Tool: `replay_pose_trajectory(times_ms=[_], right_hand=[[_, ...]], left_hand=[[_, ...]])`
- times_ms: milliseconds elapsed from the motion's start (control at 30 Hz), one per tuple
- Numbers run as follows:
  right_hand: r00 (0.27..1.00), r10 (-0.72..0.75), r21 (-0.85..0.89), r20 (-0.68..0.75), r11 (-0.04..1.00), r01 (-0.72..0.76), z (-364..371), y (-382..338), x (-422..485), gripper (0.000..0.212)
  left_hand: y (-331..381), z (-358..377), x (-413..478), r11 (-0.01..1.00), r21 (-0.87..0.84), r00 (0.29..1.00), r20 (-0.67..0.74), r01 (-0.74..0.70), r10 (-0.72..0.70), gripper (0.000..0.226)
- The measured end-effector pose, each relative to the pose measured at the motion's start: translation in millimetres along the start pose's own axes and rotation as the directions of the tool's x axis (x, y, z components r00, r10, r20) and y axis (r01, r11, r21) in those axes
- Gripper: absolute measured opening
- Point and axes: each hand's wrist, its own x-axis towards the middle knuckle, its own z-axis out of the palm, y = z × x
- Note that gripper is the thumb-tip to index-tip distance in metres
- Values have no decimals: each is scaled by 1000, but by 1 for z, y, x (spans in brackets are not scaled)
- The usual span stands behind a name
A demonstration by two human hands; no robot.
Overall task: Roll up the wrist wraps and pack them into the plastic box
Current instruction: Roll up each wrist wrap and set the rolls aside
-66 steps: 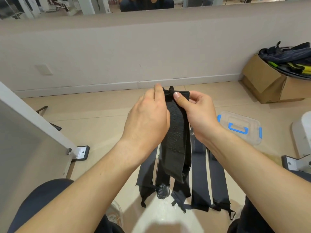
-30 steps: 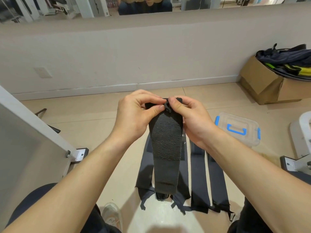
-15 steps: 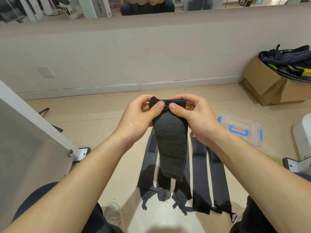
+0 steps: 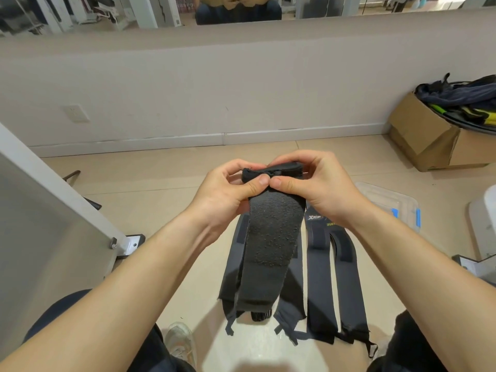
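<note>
Both hands, left hand (image 4: 228, 191) and right hand (image 4: 316, 189), pinch the wrist wrap (image 4: 271, 237) at its rolled top edge, strap hanging lengthwise below them toward the body; plastic box (image 4: 389, 202) lies just beyond the right hand, nearer it.

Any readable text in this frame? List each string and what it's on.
"XUEY": yellow letters on the floor wrap, the rest hidden behind the right hand.
"X...": white logo just above it on the same wrap; letters after the X are too blurred to read.
Cardboard box: small dark print at its lower edge, too small to read.
Held wrap and plastic box: no text visible.
</note>
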Motion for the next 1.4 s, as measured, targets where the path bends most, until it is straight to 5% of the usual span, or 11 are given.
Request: replay_pose_trajectory(times_ms=[267, 600, 800, 967, 1033, 1200, 1400], right_hand=[[999, 30, 76, -17, 997, -28, 5, 8, -1, 20], [999, 39, 56, -30, 998, -38, 6, 19, 0, 25], [974, 216, 232, 68, 946, -226, 4, 20, 1, 21], [911, 391, 79, 130, 912, -403, 5, 10, -3, 31], [918, 389, 51, 78, 918, -393, 7, 11, -3, 38], [948, 318, 174, -17, 935, -310, 11, 19, -3, 11], [955, 295, 193, -35, 940, -283, 6, 17, -5, 17]], left_hand=[[0, 0, -2, 985, -142, 995, 42, 101, -96, 39], [0, 3, -2, 986, -124, 991, -64, 111, -119, 22], [-3, 0, 2, 997, -51, 991, -120, 60, -66, 21], [-5, -1, 3, 999, 44, 990, -137, 26, -19, 24], [-7, 0, 2, 994, 111, 989, -145, 2, 14, 26], [-4, -3, 3, 992, 116, 991, -120, -40, 54, 26], [-13, -8, 2, 986, 162, 998, -61, 22, -13, 20]])
